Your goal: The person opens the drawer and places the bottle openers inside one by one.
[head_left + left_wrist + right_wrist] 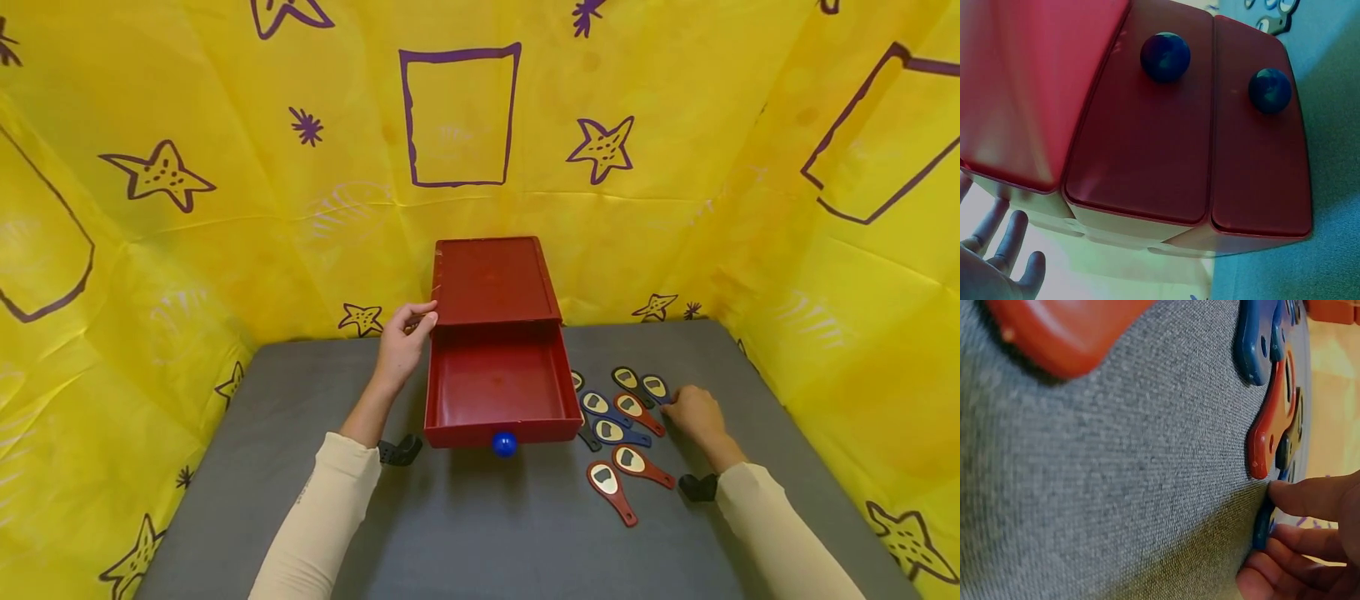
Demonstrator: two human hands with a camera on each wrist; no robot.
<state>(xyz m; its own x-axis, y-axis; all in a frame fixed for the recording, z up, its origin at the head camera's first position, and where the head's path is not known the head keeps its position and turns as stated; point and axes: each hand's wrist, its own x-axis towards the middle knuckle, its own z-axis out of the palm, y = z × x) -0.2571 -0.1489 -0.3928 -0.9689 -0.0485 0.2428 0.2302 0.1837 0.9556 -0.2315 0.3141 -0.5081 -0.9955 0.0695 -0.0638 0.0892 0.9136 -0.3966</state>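
Note:
A red drawer unit (495, 279) stands at the back of the table, its top drawer (450, 435) pulled out with nothing inside. My left hand (401, 350) rests against the unit's upper left side, fingers loosely extended. To the right of the unit, several bottle openers with red, blue and dark handles lie flat in a loose group. My right hand (701, 421) pinches the handle end of a blue bottle opener (656, 387) at the group's far right. In the right wrist view, thumb and fingers meet around that blue handle (1262, 528), low on the table.
Two lower drawers (1141, 137) are closed, each with a blue knob (1270, 90). A red bottle opener (611, 492) lies nearest the front, another red one (641, 467) just behind it. Yellow cloth walls (337, 250) with purple drawings enclose the grey table (465, 542).

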